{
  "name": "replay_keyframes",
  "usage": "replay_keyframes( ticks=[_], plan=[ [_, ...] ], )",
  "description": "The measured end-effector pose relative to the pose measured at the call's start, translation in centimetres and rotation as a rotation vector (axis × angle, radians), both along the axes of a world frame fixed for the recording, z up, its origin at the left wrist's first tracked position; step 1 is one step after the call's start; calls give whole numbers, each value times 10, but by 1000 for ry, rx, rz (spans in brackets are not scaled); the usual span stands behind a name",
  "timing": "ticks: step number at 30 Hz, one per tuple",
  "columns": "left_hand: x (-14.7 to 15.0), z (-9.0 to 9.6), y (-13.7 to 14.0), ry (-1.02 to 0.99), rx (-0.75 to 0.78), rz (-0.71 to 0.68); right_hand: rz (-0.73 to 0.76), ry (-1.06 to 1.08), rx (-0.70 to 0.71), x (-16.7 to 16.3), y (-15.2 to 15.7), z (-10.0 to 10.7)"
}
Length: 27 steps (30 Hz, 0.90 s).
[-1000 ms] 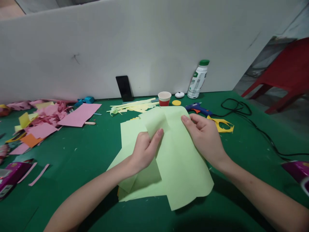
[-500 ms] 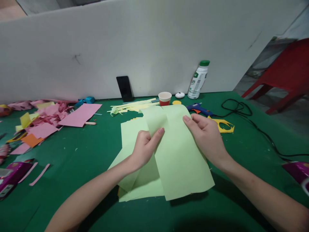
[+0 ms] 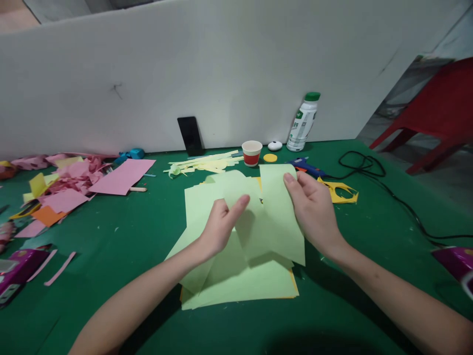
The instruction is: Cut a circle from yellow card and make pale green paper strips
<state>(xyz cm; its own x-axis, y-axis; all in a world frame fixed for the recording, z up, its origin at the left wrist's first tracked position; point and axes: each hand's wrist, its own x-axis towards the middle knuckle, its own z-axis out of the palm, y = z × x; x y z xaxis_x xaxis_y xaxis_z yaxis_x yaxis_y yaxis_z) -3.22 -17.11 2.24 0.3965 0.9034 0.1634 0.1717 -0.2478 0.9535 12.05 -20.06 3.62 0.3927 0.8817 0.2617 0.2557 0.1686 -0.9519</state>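
Thin, floppy pale-green sheet [image 3: 280,212] is pinched in the right hand [image 3: 318,207], a curved green piece [image 3: 236,185] is gripped in the left hand [image 3: 219,229], both held over a kinda messy, straight-edged paper stack [image 3: 254,286].

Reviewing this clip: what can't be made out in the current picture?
All in the head view:
- Left hand: tips of the curled fingers, hidden by the hand itself.
- Right hand: fingertips, hidden by the hand and the pale green sheet.
- White bottle: small label print, too small to read.
- Purple object at right: cut off by the right edge.
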Motion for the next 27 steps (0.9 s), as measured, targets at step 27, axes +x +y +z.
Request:
replay_keyframes(
  ticks=[27],
  plan=[
    [4,-10,-5,169,196,62,63,-14,-85,7,4,5]
  ],
)
